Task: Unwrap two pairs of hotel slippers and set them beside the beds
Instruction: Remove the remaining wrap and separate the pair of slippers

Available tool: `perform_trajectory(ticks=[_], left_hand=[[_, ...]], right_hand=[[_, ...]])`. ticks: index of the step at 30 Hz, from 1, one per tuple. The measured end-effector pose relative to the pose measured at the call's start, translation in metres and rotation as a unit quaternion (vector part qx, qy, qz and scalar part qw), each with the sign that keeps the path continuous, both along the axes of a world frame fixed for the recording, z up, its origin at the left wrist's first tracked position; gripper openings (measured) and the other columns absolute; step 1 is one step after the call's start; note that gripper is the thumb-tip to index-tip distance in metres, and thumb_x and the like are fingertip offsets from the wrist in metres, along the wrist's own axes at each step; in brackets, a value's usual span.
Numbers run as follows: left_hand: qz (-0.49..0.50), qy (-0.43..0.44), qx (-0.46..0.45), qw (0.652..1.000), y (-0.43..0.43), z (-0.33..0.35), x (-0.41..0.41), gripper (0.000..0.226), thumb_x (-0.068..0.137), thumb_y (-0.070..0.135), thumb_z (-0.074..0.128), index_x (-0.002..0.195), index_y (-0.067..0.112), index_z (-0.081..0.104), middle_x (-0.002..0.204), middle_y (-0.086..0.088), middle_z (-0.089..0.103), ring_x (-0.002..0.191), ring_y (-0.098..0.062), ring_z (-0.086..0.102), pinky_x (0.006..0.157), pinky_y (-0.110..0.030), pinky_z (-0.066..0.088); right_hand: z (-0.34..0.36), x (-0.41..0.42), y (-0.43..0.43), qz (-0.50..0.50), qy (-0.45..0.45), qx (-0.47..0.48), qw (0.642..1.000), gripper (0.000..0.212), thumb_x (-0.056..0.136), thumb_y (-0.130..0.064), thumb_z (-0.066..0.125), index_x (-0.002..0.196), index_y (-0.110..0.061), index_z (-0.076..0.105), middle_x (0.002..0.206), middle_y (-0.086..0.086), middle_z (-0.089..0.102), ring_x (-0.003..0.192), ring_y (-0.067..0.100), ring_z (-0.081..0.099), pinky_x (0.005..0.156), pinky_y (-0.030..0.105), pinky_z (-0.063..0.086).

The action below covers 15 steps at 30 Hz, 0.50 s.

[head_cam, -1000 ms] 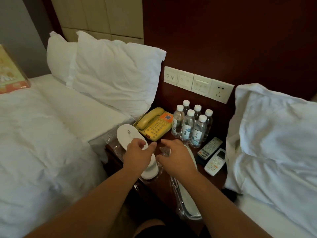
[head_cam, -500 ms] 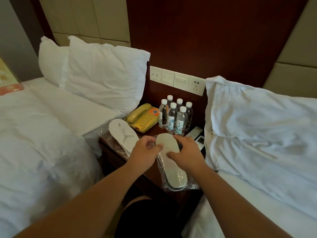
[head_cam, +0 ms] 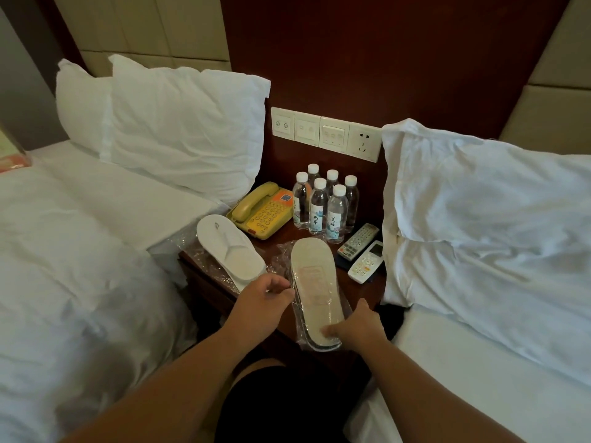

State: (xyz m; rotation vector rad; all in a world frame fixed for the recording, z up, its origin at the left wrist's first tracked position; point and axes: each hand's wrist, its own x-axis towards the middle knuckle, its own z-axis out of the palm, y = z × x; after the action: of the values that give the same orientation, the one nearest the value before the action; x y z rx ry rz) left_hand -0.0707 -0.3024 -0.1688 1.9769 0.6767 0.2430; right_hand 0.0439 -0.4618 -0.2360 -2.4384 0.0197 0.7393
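Note:
Two wrapped pairs of white hotel slippers lie on the dark wooden nightstand (head_cam: 361,290) between two beds. The left pair (head_cam: 228,251) lies upper side up in clear plastic. The right pair (head_cam: 315,286) lies sole up in its clear wrapper, its near end hanging over the nightstand's front edge. My left hand (head_cam: 263,302) pinches the wrapper at this pair's left edge. My right hand (head_cam: 358,327) grips the pair's near end, fingers over the sole.
A yellow telephone (head_cam: 262,212), several water bottles (head_cam: 326,206) and two remote controls (head_cam: 363,252) fill the back of the nightstand. White beds with pillows flank it left (head_cam: 80,251) and right (head_cam: 495,251). A switch panel (head_cam: 326,132) sits on the wall.
Both hands left the left pair and moved to the right pair. My right hand slid from its far end to its near end; my left hand now pinches the wrapper's edge.

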Motion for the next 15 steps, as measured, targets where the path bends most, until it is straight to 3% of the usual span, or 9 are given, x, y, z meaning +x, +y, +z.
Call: perform_trajectory(ticks=[4,8,12,15], left_hand=[[-0.009,0.026,-0.009,1.0,0.002,-0.002,-0.002,0.003,0.083,0.035,0.067,0.084,0.035,0.065,0.089,0.018,0.065,0.082,0.005,0.059,0.064,-0.011,0.039],[-0.04,0.057,-0.034,0.997,-0.001,-0.002,-0.002,0.011,0.08,0.037,0.068,0.091,0.036,0.064,0.096,0.015,0.066,0.088,0.003,0.059,0.068,-0.012,0.04],[-0.059,0.097,-0.082,0.99,-0.01,0.006,0.0,0.032,0.078,0.046,0.068,0.106,0.033,0.06,0.104,0.01,0.066,0.092,-0.002,0.061,0.077,-0.021,0.05],[-0.039,0.096,-0.17,0.98,-0.019,0.024,0.002,0.049,0.076,0.062,0.06,0.116,0.034,0.057,0.103,0.002,0.07,0.095,-0.015,0.067,0.085,-0.04,0.057]], right_hand=[[0.0,0.003,0.003,-0.02,0.055,0.064,0.996,0.066,0.063,-0.029,0.093,0.114,-0.002,0.058,0.11,0.013,0.067,0.096,0.029,0.068,0.078,0.039,0.06],[0.006,0.0,0.006,-0.074,0.088,0.201,0.973,0.031,0.07,-0.012,0.083,0.094,0.0,0.067,0.089,0.013,0.069,0.07,0.023,0.066,0.053,0.028,0.055],[0.035,-0.008,0.017,-0.049,-0.019,0.258,0.965,0.012,0.071,-0.013,0.069,0.075,-0.012,0.058,0.076,0.006,0.061,0.067,0.019,0.058,0.051,0.032,0.052],[0.067,-0.024,0.026,0.038,-0.155,0.256,0.954,0.018,0.078,-0.013,0.059,0.068,-0.023,0.048,0.067,-0.004,0.053,0.058,0.006,0.048,0.048,0.017,0.038]])
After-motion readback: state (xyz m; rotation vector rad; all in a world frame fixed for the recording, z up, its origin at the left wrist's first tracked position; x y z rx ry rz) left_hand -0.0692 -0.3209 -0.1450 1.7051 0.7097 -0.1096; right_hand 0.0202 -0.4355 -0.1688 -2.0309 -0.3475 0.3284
